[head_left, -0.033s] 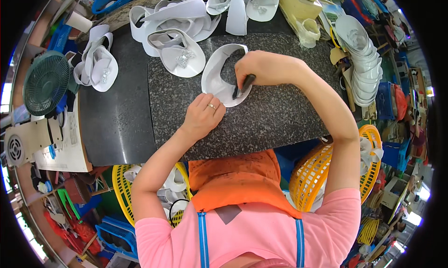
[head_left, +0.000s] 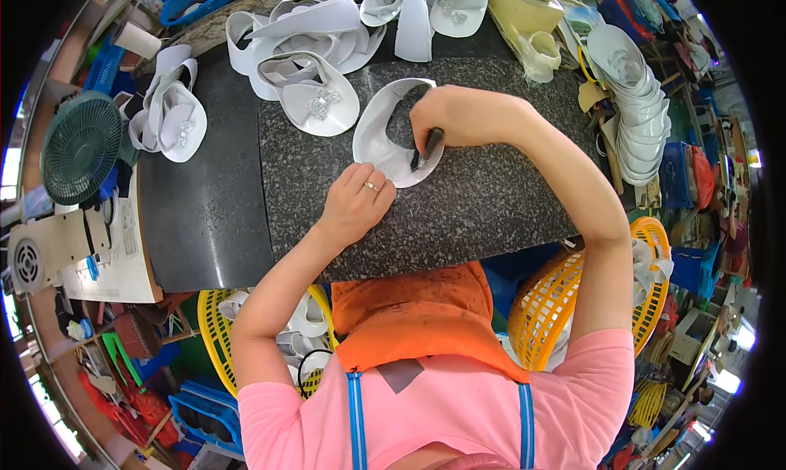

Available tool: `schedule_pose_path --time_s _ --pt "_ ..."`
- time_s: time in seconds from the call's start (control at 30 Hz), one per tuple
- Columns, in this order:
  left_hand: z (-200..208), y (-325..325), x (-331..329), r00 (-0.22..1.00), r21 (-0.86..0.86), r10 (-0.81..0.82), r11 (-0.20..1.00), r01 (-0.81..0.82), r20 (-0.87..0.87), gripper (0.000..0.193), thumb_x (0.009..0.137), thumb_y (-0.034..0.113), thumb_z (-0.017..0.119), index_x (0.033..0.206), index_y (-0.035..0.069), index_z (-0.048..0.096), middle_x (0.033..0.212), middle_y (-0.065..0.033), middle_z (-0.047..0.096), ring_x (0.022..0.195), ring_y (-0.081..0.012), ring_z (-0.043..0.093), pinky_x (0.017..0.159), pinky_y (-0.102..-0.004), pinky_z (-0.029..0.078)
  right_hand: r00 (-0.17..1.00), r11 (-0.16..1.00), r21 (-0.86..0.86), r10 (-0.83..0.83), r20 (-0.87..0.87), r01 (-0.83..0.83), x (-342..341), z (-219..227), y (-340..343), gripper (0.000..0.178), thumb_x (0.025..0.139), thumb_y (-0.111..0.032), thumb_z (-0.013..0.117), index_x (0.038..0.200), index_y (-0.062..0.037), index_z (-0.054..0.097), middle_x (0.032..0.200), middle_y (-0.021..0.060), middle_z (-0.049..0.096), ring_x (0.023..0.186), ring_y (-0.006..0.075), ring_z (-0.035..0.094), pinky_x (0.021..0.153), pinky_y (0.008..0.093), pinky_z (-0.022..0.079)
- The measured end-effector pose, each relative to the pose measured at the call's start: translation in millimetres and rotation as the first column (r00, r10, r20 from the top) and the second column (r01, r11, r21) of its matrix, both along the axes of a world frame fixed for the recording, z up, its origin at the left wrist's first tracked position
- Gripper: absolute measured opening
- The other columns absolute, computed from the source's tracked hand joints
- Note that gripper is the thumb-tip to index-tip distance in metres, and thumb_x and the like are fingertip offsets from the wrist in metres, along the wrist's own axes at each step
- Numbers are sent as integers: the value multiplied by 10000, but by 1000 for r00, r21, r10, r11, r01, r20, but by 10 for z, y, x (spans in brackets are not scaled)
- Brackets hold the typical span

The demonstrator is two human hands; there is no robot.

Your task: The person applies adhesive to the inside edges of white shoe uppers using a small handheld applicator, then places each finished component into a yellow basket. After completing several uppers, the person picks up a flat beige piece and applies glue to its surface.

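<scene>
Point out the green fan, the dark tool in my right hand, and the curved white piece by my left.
Green fan (head_left: 80, 147): head view, middle of its round grille.
Dark tool (head_left: 432, 145): head view, on its handle.
Curved white piece (head_left: 375, 137): head view, left side of its curve.

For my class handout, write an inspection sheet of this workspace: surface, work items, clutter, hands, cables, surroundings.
Surface: speckled dark-grey slab, with a smooth black panel on its left.
Work items: white crescent-shaped piece, lying on the slab; black-handled tool, its exact type unclear.
Clutter: white curved piece with a glittering ornament, beside similar pieces along the far side.
Hands: right hand grips the tool, its tip at the crescent's lower part; left hand touches the crescent's lower-left edge.
Cables: thin black loop by the left basket; whether it is a cable cannot be told.
Surroundings: round green fan at left; yellow plastic left basket and orange-yellow plastic right basket below the slab.
</scene>
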State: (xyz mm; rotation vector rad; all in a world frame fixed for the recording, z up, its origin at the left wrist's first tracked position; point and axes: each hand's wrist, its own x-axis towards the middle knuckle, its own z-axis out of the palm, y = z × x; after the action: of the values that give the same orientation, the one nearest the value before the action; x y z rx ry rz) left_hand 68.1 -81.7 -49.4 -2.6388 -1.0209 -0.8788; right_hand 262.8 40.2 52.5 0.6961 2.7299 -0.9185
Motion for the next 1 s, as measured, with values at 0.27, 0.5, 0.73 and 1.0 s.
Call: schedule_pose_path --time_s 0.27,0.5,0.73,1.0 --pt "119 -24 2 987 -31 64 998 -61 147 223 678 29 603 901 27 603 837 -89 542 834 -255 589 662 -343 494 794 832 381 -112 -598 404 -30 295 -206 181 787 -103 598 930 -7 656 818 143 648 693 248 641 594 337 507" --pt "323 -79 -346 466 -723 617 687 76 634 111 786 -62 596 870 10 605 848 -11 583 759 -99 579 672 -225 444 184 542 -514 -786 -590 665 524 73 -584 231 826 -83 597 1048 -38 647 954 48 659 715 92 609 610 209 484" --pt "264 -94 -325 309 -739 672 630 240 673 95 827 -35 586 911 4 602 803 20 599 728 -34 534 677 -188 421 732 880 46 -364 -575 473 -19 -458 -627 279 723 27 637 995 -32 637 968 120 610 890 296 605 773 323 491" --pt "269 -90 -425 236 -735 697 621 271 677 121 825 -20 601 944 -1 590 828 3 594 728 -42 545 663 -191 436 483 699 -39 -533 -695 715 224 -197 -566 270 771 -47 598 1041 -49 617 919 129 638 774 282 630 709 335 504"
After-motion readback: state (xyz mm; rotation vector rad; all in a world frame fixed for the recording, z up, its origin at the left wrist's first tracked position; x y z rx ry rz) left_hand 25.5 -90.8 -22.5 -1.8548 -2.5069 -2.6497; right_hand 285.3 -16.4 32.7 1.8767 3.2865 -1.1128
